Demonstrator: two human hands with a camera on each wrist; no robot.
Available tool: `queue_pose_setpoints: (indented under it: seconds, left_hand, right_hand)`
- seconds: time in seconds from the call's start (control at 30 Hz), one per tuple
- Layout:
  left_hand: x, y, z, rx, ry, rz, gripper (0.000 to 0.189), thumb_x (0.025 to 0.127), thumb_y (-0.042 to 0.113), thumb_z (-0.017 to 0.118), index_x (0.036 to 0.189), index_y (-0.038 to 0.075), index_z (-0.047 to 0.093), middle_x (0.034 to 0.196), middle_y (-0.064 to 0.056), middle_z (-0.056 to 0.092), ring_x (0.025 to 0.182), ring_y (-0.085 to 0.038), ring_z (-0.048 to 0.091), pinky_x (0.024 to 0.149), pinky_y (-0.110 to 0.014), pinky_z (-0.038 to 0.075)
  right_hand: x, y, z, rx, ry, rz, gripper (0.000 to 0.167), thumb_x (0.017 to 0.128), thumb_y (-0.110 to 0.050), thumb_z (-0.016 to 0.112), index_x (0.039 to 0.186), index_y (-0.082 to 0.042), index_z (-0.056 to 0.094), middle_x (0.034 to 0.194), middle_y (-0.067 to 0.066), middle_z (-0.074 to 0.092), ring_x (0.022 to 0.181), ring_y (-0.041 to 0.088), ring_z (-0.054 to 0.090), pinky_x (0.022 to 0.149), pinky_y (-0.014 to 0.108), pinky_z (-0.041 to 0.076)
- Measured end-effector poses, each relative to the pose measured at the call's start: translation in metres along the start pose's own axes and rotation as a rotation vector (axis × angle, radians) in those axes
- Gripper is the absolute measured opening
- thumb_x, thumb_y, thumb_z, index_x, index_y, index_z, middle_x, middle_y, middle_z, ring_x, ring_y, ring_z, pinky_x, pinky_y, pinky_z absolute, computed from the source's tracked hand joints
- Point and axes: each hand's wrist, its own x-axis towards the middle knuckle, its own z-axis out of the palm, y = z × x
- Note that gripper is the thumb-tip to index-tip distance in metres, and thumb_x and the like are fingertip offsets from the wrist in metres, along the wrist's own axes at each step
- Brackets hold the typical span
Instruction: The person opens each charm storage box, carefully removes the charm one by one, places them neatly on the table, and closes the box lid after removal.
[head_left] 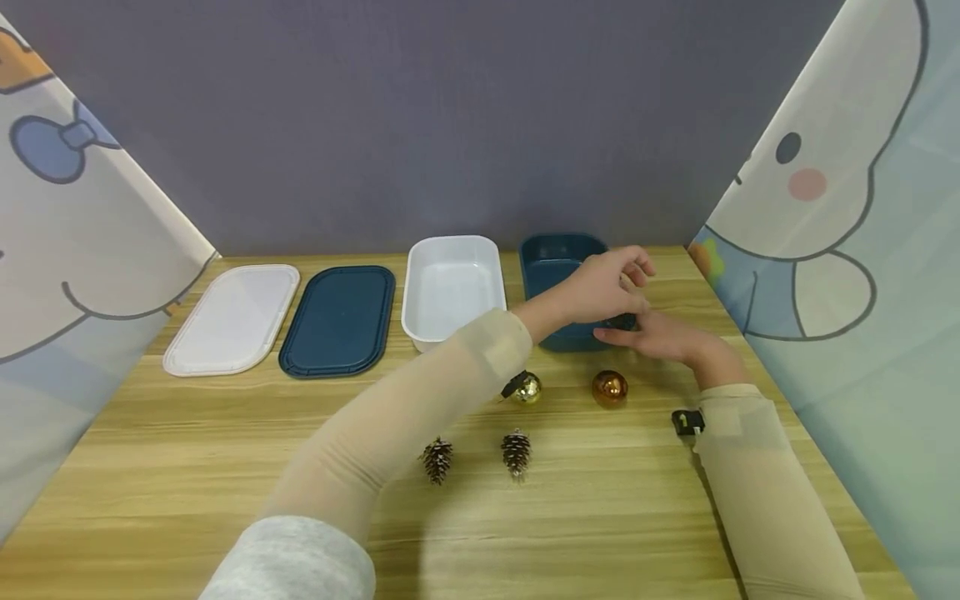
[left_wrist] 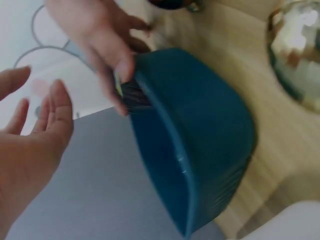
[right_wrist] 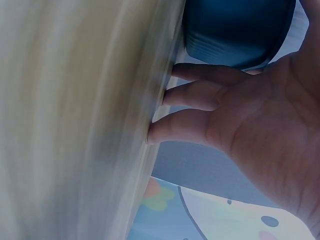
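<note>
My left hand, fingers loosely bent, is above the blue container; in the left wrist view it holds nothing. At that container's near right corner is my right hand. Its thumb and a finger pinch a small dark object at the rim, partly hidden, its kind unclear. Several of the right hand's other fingers reach down to the tabletop beside the container. On the near side of the container lie a gold ball ornament and a copper-coloured ball ornament.
Left of the blue container stands a white container. Farther left lie a blue lid and a white lid. Two pine cones, one left and one right, lie nearer on the wooden table. Grey and cartoon-printed panels surround the table.
</note>
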Motion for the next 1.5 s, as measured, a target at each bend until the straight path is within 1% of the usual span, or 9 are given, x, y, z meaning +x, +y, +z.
queue_pose_setpoints:
  seconds: [0.1, 0.17, 0.37, 0.47, 0.57, 0.77, 1.03, 1.27, 1.5]
  left_hand:
    - [0.004, -0.008, 0.001, 0.192, -0.030, -0.033, 0.035, 0.104, 0.017, 0.065, 0.138, 0.017, 0.059, 0.140, -0.005, 0.064, 0.124, -0.017, 0.063, 0.095, -0.025, 0.053]
    - [0.008, -0.014, -0.003, 0.282, -0.016, -0.060, 0.035, 0.105, 0.015, 0.063, 0.140, 0.017, 0.059, 0.142, -0.005, 0.062, 0.128, -0.018, 0.060, 0.097, -0.028, 0.052]
    - [0.020, -0.045, -0.020, 0.445, -0.034, -0.200, 0.045, 0.106, 0.015, 0.062, 0.150, 0.014, 0.052, 0.153, -0.007, 0.057, 0.133, -0.020, 0.057, 0.098, -0.033, 0.053]
    - [0.023, -0.060, -0.022, 0.465, -0.126, -0.238, 0.054, 0.106, 0.019, 0.067, 0.156, 0.014, 0.048, 0.160, -0.008, 0.053, 0.143, -0.023, 0.054, 0.108, -0.036, 0.052]
    - [0.024, -0.067, -0.022, 0.470, -0.224, -0.230, 0.063, 0.104, 0.022, 0.071, 0.160, 0.016, 0.045, 0.164, -0.007, 0.048, 0.151, -0.023, 0.048, 0.117, -0.037, 0.049]
    - [0.024, -0.073, -0.018, 0.537, -0.320, -0.201, 0.060, 0.102, 0.019, 0.073, 0.158, 0.018, 0.050, 0.160, -0.005, 0.054, 0.144, -0.022, 0.054, 0.110, -0.035, 0.053]
    - [0.023, -0.082, -0.015, 0.569, -0.328, -0.198, 0.047, 0.104, 0.009, 0.064, 0.150, 0.017, 0.060, 0.143, -0.005, 0.064, 0.130, -0.020, 0.060, 0.101, -0.034, 0.055]
    - [0.022, -0.082, -0.013, 0.551, -0.336, -0.181, 0.046, 0.104, 0.007, 0.061, 0.149, 0.018, 0.062, 0.150, -0.004, 0.062, 0.135, -0.021, 0.060, 0.100, -0.032, 0.054]
    - [0.022, -0.079, -0.017, 0.491, -0.295, -0.165, 0.039, 0.105, 0.010, 0.063, 0.143, 0.019, 0.065, 0.145, -0.004, 0.063, 0.121, -0.020, 0.061, 0.095, -0.033, 0.053]
  right_hand:
    - [0.003, -0.002, 0.000, 0.043, 0.009, -0.021, 0.110, 0.104, -0.067, 0.054, 0.167, -0.029, -0.027, 0.179, 0.023, -0.007, 0.160, 0.057, 0.015, 0.121, 0.076, 0.029]
    - [0.005, -0.004, 0.000, 0.046, 0.010, -0.003, 0.113, 0.102, -0.069, 0.055, 0.164, -0.031, -0.032, 0.178, 0.026, -0.009, 0.160, 0.058, 0.014, 0.121, 0.076, 0.028]
    - [0.007, -0.005, 0.003, 0.041, 0.001, 0.060, 0.120, 0.100, -0.074, 0.054, 0.165, -0.023, -0.032, 0.172, 0.040, 0.004, 0.155, 0.061, 0.025, 0.120, 0.075, 0.031]
    - [0.007, -0.003, 0.004, 0.032, 0.000, 0.063, 0.119, 0.100, -0.073, 0.054, 0.165, -0.022, -0.032, 0.171, 0.042, 0.009, 0.152, 0.060, 0.034, 0.118, 0.074, 0.035]
    - [0.006, -0.004, 0.004, 0.028, 0.002, 0.064, 0.119, 0.100, -0.073, 0.055, 0.165, -0.022, -0.031, 0.170, 0.042, 0.012, 0.150, 0.060, 0.037, 0.117, 0.074, 0.036]
    - [0.005, -0.005, 0.004, 0.035, 0.012, 0.049, 0.118, 0.100, -0.071, 0.056, 0.166, -0.023, -0.030, 0.170, 0.042, 0.011, 0.152, 0.061, 0.033, 0.119, 0.075, 0.033]
    - [0.004, -0.005, 0.005, 0.037, 0.017, 0.056, 0.117, 0.100, -0.074, 0.054, 0.166, -0.027, -0.030, 0.173, 0.039, 0.006, 0.155, 0.060, 0.028, 0.121, 0.075, 0.030]
    - [0.004, -0.005, 0.005, 0.037, 0.017, 0.049, 0.117, 0.101, -0.073, 0.054, 0.166, -0.025, -0.030, 0.172, 0.040, 0.005, 0.154, 0.060, 0.028, 0.120, 0.075, 0.031]
    - [0.006, -0.005, 0.005, 0.050, 0.010, 0.051, 0.117, 0.101, -0.071, 0.056, 0.166, -0.024, -0.030, 0.172, 0.040, 0.009, 0.153, 0.059, 0.033, 0.119, 0.075, 0.033]
